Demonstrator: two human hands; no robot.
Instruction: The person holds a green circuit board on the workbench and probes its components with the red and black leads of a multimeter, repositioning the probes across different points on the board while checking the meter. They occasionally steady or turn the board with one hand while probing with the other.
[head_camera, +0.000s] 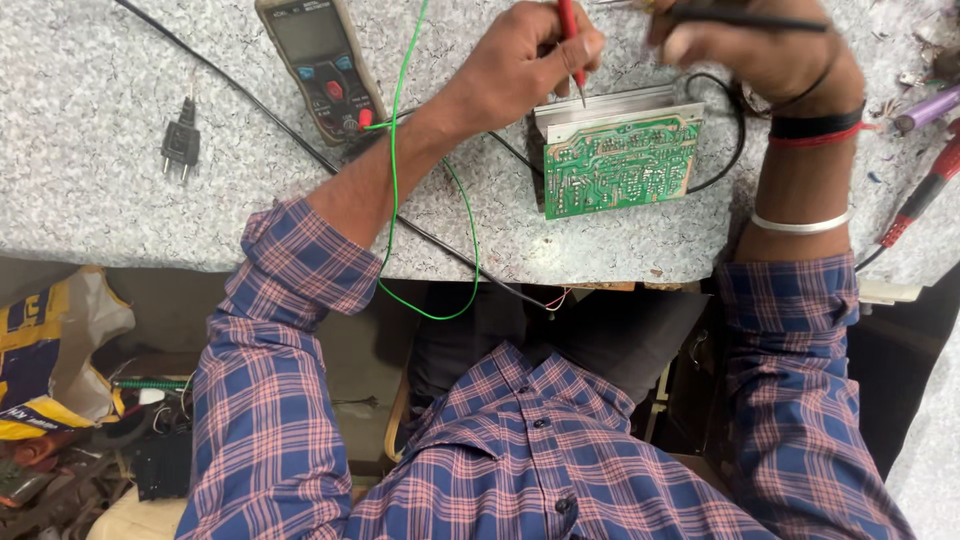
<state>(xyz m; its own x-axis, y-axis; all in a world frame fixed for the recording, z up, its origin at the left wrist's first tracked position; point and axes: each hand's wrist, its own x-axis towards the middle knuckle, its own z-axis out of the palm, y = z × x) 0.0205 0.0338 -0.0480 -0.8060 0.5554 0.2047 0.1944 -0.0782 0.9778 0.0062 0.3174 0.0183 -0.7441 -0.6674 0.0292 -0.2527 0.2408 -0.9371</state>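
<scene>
The fingers (575, 45) of the left hand (530, 60) are pinched narrow around a red probe (568, 30), held like a pen, and its thin metal tip points down at the ribbed aluminium heat sink (600, 105) on the top edge of the circuit board (620, 160). Whether the tip really touches the metal, I cannot tell. The right hand (750, 50) is closed around a black probe (750, 18), a slim dark rod that lies nearly level above the far right corner of the board; its tip is hidden.

The board sits on the speckled grey stone worktop (100, 200), near the front edge, with the green solder side up, shiny and full of small silver points. A black cable (725, 150) curves around its right side.

As I judge it, both probes are in position, so the measuring is in progress. The screen of the multimeter (320, 65), to the left, is too dark to read.

A thin green wire (400, 150) loops over the left forearm. A black 2-pin plug (181, 145) lies far to the left.
</scene>
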